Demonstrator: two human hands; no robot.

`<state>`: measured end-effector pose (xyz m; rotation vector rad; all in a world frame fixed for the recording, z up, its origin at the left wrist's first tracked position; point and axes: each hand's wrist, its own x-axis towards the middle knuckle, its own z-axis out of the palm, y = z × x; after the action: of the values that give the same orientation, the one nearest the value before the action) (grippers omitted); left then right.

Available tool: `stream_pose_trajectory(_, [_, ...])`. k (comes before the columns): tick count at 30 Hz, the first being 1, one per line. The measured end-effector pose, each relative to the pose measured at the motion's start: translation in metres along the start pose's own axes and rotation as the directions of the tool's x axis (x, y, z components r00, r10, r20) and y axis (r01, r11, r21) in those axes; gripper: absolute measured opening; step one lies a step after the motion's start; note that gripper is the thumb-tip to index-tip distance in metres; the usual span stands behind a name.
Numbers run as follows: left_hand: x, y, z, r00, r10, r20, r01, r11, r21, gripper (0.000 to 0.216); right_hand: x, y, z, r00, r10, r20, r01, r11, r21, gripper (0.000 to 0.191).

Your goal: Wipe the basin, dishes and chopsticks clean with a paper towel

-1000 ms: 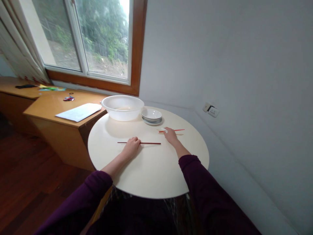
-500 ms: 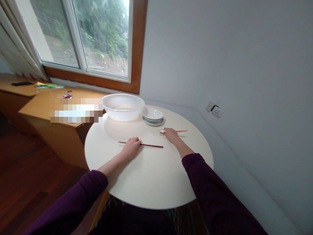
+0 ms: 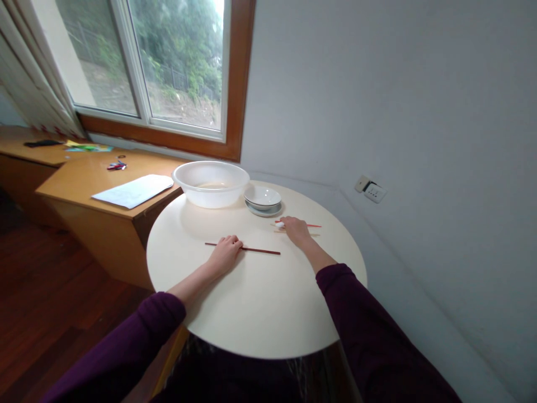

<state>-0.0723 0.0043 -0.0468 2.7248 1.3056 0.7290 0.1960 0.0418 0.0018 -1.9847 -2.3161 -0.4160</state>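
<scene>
On the round white table (image 3: 251, 308), my left hand (image 3: 226, 252) lies with curled fingers closed over a dark red chopstick (image 3: 262, 251), whose two ends stick out on either side. My right hand (image 3: 297, 230) is farther forward and to the right, its fingers closed on a small white thing (image 3: 279, 225) too small to make out. Under and beside that hand lie a bright red stick (image 3: 314, 225) and pale wooden sticks (image 3: 314, 234) that look like chopsticks. The palm and fingers cover their middles.
A large white plastic basin (image 3: 211, 196) stands at the table's back, beside stacked white dishes (image 3: 263, 197). To the left is a wooden desk (image 3: 84, 182) with paper sheets (image 3: 136, 190) and scissors (image 3: 116, 165). A wall with a socket (image 3: 375, 192) borders the right.
My right hand has shifted very slightly, with the white thing still at its fingertips, and the red stick's left end now shows above it. My left hand stays on the dark red chopstick.
</scene>
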Motion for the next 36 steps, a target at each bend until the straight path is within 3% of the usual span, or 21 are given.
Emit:
stream_pose_trajectory(6, [-0.001, 0.001, 0.001, 0.998, -0.012, -0.068, 0.005, 0.995, -0.096, 0.020, -0.002, -0.008, -0.023, 0.991, -0.038, -0.127, 0.030, 0.997, -0.069, 0.031])
stream_pose_trajectory(11, [-0.004, 0.012, -0.006, 0.980, -0.090, -0.175, 0.035, 0.954, -0.297, 0.015, -0.015, -0.034, -0.043, 0.964, -0.175, -0.199, 0.156, 0.982, -0.108, 0.029])
stream_pose_trajectory(13, [-0.003, 0.021, -0.010, 0.965, -0.166, -0.205, 0.067, 0.905, -0.420, 0.015, -0.024, -0.049, -0.047, 0.923, -0.299, -0.244, 0.271, 0.952, -0.143, 0.027])
stream_pose_trajectory(16, [0.000, 0.034, -0.013, 0.932, -0.302, -0.201, 0.133, 0.801, -0.584, 0.027, -0.037, -0.074, -0.047, 0.815, -0.493, -0.305, 0.447, 0.869, -0.211, 0.025])
stream_pose_trajectory(19, [0.002, 0.041, -0.014, 0.891, -0.428, -0.149, 0.195, 0.658, -0.727, 0.038, -0.048, -0.095, -0.047, 0.738, -0.580, -0.344, 0.531, 0.814, -0.233, 0.024])
stream_pose_trajectory(21, [0.000, 0.044, -0.014, 0.875, -0.474, -0.096, 0.222, 0.570, -0.791, 0.043, -0.053, -0.105, -0.046, 0.725, -0.587, -0.360, 0.540, 0.809, -0.231, 0.023])
stream_pose_trajectory(25, [-0.010, 0.047, -0.014, 0.870, -0.493, -0.015, 0.250, 0.468, -0.848, 0.051, -0.062, -0.115, -0.041, 0.734, -0.555, -0.391, 0.517, 0.830, -0.208, 0.021])
stream_pose_trajectory(30, [-0.019, 0.049, -0.009, 0.856, -0.516, -0.033, 0.243, 0.458, -0.855, 0.053, -0.073, -0.121, -0.027, 0.768, -0.480, -0.423, 0.493, 0.866, -0.087, 0.022])
stream_pose_trajectory(32, [-0.021, 0.047, -0.006, 0.842, -0.537, -0.054, 0.242, 0.465, -0.852, 0.050, -0.075, -0.124, -0.022, 0.800, -0.406, -0.441, 0.474, 0.879, 0.050, 0.024])
stream_pose_trajectory(34, [-0.023, 0.044, -0.003, 0.824, -0.561, -0.073, 0.246, 0.472, -0.847, 0.046, -0.075, -0.126, -0.019, 0.839, -0.244, -0.487, 0.419, 0.860, 0.290, 0.026])
stream_pose_trajectory(36, [-0.025, 0.041, -0.002, 0.807, -0.583, -0.094, 0.253, 0.484, -0.837, 0.042, -0.072, -0.129, -0.017, 0.863, 0.026, -0.505, 0.344, 0.703, 0.623, 0.028])
